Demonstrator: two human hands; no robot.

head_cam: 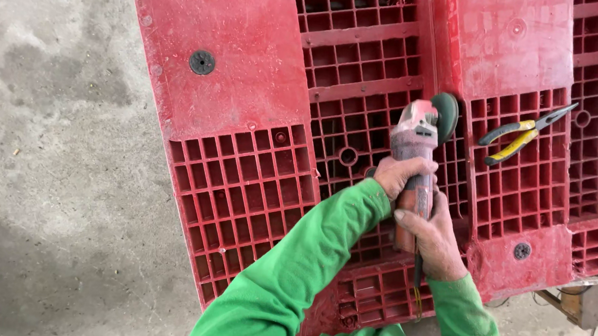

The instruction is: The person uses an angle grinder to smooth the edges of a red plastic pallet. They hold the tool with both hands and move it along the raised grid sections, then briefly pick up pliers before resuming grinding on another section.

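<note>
Angle grinder point(417, 152) held over the red plastic pallet point(246, 114), roughly at its middle, disc end pointing away from the body and sitting just beside the raised solid panel on the right. Dusty pink-red housing, dark disc point(449, 116) at the head, cord point(418, 284) trailing back between the forearms.

Left hand point(401, 177) wrapped over the top of the grinder body, fingers point(412, 171) clenched around it just behind the head. Right hand point(436, 236) gripping the rear of the body from below and behind, fingers closed on the housing. Both arms in green sleeves point(290, 281).

Handling judgement: rigid tool, probably moderately heavy, front-loaded toward the disc. Dust-coated casing likely a little slippery. Best held as now, one hand forward near the head, one at the tail, well clear of the disc. Disc itself brittle and not a gripping point. Cannot tell whether the disc touches the pallet or whether it is spinning.

Pallet lying on a concrete floor point(50, 170), underside grid up, stiff ribbed plastic with two flat panels and dark round plugs point(202, 61). Yellow-and-black-handled pliers point(522, 132) resting on the grid to the right, apart from both hands, jaws pointing up and right.
</note>
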